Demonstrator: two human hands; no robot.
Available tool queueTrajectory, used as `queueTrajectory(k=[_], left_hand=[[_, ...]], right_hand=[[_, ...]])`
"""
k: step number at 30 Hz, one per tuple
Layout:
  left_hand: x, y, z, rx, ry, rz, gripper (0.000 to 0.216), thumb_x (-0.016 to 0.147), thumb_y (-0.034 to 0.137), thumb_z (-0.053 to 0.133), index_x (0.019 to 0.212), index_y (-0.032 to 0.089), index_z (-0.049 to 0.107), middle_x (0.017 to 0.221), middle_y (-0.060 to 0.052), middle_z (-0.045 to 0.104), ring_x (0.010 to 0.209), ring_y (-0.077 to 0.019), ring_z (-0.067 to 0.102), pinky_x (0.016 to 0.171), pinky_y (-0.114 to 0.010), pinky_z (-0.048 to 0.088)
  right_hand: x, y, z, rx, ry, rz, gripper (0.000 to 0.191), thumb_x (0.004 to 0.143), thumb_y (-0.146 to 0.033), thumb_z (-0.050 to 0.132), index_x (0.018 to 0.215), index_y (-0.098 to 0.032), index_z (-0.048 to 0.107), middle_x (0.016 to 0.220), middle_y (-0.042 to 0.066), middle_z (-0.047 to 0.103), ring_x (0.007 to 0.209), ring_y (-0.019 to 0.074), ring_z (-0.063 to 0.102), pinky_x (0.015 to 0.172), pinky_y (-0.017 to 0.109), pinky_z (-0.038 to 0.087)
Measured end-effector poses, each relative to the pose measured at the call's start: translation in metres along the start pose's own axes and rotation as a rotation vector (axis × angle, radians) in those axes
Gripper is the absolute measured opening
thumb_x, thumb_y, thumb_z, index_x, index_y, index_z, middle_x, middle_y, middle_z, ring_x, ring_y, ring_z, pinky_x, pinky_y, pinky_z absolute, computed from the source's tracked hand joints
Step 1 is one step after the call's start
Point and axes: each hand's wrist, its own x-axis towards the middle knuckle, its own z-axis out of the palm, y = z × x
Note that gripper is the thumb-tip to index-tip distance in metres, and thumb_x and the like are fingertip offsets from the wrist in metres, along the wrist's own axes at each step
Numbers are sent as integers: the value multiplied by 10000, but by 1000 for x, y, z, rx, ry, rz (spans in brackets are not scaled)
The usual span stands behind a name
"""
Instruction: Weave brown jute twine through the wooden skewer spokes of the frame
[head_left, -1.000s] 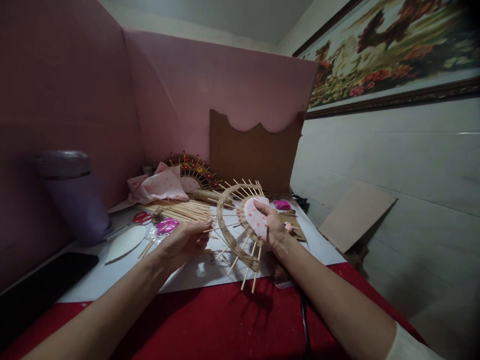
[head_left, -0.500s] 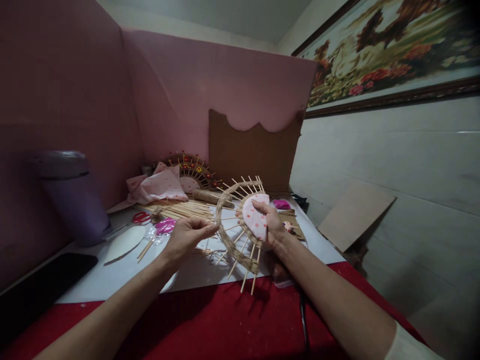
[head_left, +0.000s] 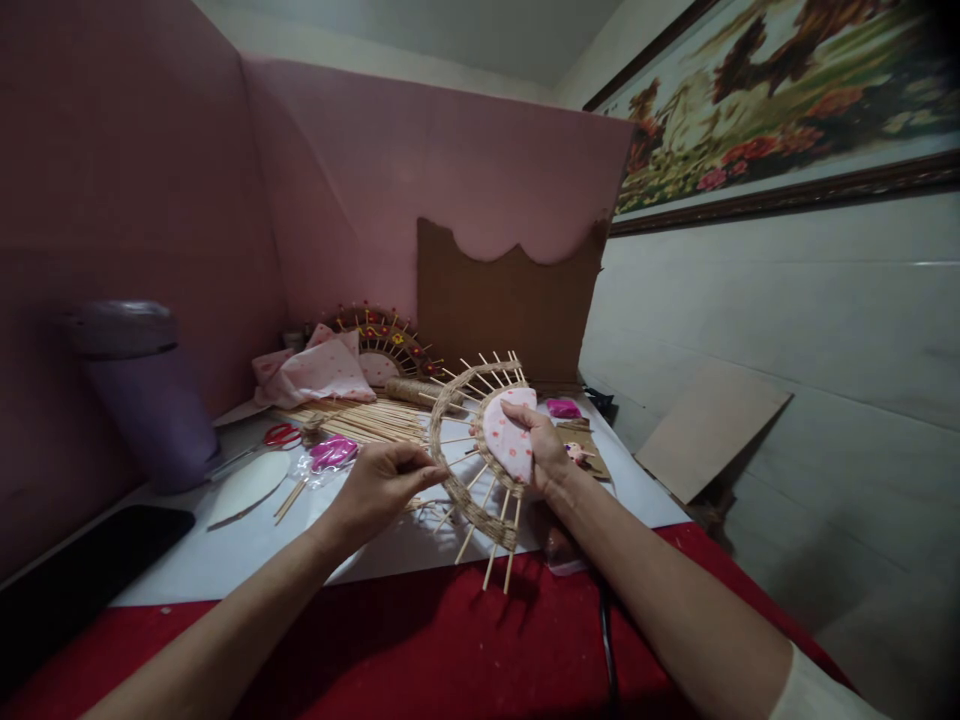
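Observation:
My right hand grips a half-round craft piece by its pink dotted fabric centre. Thin wooden sticks fan out from that centre, and a band of jute rope arcs across them. The piece is held upright above the white sheet. My left hand is pinched on the tip of one stick at the piece's left side, close to the rope band.
A pile of loose sticks, red scissors, pink fabric, a finished sunburst piece and a jute spool lie behind. A purple tumbler and dark phone sit at left. Cardboard stands at the back.
My left hand has moved right and closed its fingers on a stick at the rope band. The craft piece has tilted slightly in my right hand.

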Motion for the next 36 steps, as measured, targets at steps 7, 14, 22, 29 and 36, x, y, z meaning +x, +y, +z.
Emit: queueTrajectory(k=[7,14,22,29,36], left_hand=[[-1,4,-4,210,34,160,169,684,328,653,585,191,654,524,-3,562,504,-124,437,527,-256,293],[3,0,-6,496,131,368,197,709,341,653,569,206,624,559,8,590,538,-128,469,671,-310,267],[3,0,-6,530,143,343,174,723,319,642,588,210,630,615,2,652,566,-140,496,694,-325,246],[4,-2,-7,452,150,317,167,719,316,644,594,205,643,593,-16,642,569,-147,500,620,-294,296],[4,-1,-7,430,156,315,137,726,250,636,608,180,643,543,16,608,503,-103,486,558,-249,336]], right_hand=[[2,1,-2,-23,-10,11,159,785,-150,448,700,-101,573,554,87,661,401,156,591,428,256,518],[0,1,-1,-46,-23,62,188,798,-164,439,691,-93,577,562,101,663,407,150,593,408,233,508],[0,2,0,-63,-12,78,125,781,-141,455,777,-87,568,564,82,662,468,176,628,486,287,540],[-3,2,0,-80,-61,100,170,791,-175,433,792,-73,569,604,125,667,522,210,648,480,313,538],[1,3,-4,-80,-103,105,195,798,-211,440,809,-68,572,637,131,671,545,208,648,492,308,538]])
